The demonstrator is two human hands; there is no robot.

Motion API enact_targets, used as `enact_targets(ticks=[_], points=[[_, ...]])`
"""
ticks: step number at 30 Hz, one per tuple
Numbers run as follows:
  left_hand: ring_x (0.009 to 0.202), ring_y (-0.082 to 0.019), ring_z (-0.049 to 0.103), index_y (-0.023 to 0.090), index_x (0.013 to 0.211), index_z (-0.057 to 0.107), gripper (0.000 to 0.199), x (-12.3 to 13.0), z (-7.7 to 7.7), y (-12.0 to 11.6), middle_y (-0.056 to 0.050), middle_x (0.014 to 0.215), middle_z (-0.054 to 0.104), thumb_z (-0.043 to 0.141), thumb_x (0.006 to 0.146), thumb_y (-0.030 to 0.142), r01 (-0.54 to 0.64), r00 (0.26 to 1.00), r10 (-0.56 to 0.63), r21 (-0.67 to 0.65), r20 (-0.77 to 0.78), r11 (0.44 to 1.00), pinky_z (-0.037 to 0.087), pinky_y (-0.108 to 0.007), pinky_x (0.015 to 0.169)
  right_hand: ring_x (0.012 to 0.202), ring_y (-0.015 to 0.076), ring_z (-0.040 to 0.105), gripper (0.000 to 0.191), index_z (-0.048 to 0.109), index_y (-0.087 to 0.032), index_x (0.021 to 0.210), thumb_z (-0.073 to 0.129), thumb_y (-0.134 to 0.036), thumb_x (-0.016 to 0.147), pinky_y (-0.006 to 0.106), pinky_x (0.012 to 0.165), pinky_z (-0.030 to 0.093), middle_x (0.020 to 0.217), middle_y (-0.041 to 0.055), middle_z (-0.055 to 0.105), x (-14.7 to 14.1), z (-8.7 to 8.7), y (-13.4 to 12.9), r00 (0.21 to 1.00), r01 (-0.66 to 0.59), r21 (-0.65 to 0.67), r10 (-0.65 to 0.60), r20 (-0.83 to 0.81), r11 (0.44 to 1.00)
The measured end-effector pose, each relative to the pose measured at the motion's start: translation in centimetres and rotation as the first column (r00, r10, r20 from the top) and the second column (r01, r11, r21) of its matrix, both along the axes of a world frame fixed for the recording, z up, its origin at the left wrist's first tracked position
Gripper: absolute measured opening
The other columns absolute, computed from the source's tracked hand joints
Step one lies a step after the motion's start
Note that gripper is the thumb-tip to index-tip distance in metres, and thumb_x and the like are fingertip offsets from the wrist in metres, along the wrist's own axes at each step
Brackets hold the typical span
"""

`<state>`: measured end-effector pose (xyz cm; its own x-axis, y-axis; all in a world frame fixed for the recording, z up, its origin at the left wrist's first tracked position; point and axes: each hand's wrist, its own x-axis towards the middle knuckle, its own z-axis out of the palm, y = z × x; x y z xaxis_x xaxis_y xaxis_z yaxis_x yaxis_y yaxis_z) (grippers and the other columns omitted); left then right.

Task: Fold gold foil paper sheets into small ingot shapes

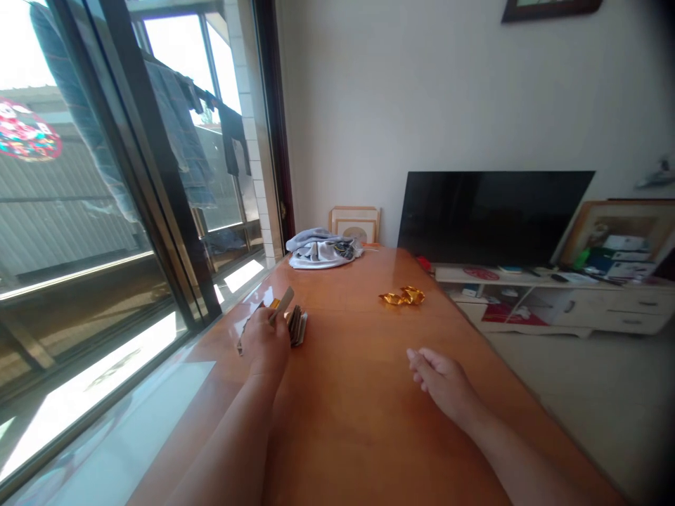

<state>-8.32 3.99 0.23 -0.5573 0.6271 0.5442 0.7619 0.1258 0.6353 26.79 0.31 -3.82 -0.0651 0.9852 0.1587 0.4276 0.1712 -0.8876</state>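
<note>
My left hand grips cardboard pieces near the counter's left edge, seemingly gathered; my right hand is curled, visibly holding nothing. Gold foil lies untouched near the right edge.

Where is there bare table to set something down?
Bare tabletop lies between the left hand and right hand, and farther on between the flat pieces and gold foil. Crowded: around the left hand and under the bundled cloth.

The card pieces are brown, the foil gold, the table orange-brown.
</note>
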Motion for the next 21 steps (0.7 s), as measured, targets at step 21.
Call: enact_targets(ticks=[21], points=[[0.07, -0.013, 0.053, 0.02, 0.084, 0.052, 0.038, 10.3, 0.8, -4.0, 0.001, 0.079, 0.06, 0.08, 0.073, 0.044, 0.782, -0.009, -0.638, 0.403, 0.77, 0.475, 0.043, -0.023, 0.065, 0.129, 0.025, 0.052, 0.064, 0.053, -0.025, 0.136, 0.07, -0.057, 0.083, 0.036, 0.103, 0.045, 0.138, 0.009, 0.058, -1.1, 2.5, -1.3, 0.875, -0.174, -0.125, 0.095, -0.475, 0.977]])
